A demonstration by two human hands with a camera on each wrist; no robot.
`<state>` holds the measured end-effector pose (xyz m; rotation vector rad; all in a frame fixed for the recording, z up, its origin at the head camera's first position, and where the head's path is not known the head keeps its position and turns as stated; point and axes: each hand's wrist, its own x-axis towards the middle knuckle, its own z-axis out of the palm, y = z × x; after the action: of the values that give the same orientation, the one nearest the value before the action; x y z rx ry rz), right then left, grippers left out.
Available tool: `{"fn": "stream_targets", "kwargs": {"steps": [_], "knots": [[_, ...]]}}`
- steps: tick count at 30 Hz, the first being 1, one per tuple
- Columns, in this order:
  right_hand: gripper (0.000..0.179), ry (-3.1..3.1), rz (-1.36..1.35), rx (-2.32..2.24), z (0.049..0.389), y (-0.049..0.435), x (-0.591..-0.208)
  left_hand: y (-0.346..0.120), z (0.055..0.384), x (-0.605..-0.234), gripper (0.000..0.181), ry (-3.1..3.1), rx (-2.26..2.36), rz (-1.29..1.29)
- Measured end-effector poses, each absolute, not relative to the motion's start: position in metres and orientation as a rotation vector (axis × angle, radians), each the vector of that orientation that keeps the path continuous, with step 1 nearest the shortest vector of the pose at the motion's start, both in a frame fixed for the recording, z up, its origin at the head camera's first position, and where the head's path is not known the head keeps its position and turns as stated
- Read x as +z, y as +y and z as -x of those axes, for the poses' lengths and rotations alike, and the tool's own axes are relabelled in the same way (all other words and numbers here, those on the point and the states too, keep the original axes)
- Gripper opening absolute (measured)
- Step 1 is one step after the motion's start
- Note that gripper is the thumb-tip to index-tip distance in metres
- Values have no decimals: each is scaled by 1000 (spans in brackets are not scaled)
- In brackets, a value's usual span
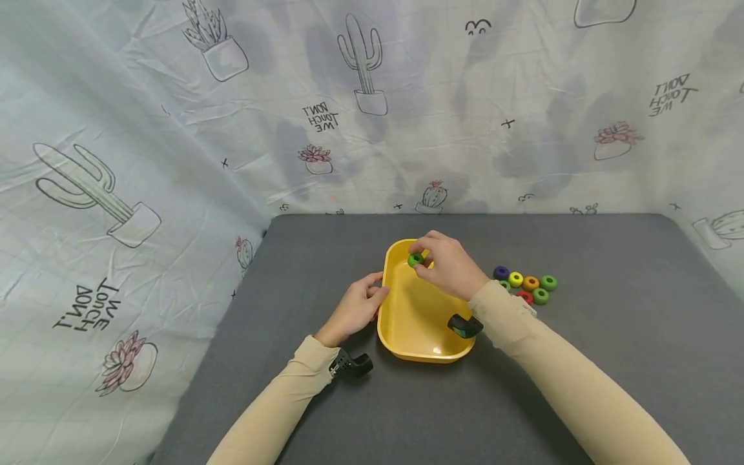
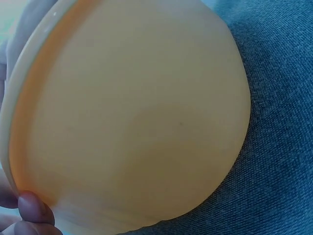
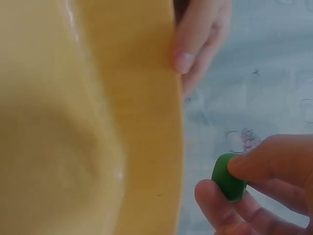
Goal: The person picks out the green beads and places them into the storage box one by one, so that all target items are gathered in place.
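Note:
A yellow plastic tray with rounded corners lies before me, its floor bare where it shows. My left hand grips the tray's left wall, thumb at the rim; this thumb shows at the lower left in the left wrist view. Over the far part of the tray, my right hand pinches a small green ring between thumb and fingertips. The same green ring appears edge-on in the right wrist view, beside the tray wall.
Right of the tray, partly behind the right wrist, several rings lie grouped: purple, yellow, orange, red and green ones. A bit of red shows beside the left hand. The grey table ends at a printed cloth.

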<state>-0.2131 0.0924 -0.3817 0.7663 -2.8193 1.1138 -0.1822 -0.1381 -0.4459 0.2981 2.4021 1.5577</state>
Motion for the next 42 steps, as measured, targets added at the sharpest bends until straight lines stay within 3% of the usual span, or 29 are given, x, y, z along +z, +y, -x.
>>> {"fn": "stream_targets", "kwargs": {"steps": [18, 42], "knots": [[20, -3002, -758, 911, 239, 52, -414, -140, 182, -447, 48, 2410, 1568, -333], [23, -3039, -777, 792, 247, 50, -428, -139, 185, -448, 49, 2397, 1560, -341]]}}
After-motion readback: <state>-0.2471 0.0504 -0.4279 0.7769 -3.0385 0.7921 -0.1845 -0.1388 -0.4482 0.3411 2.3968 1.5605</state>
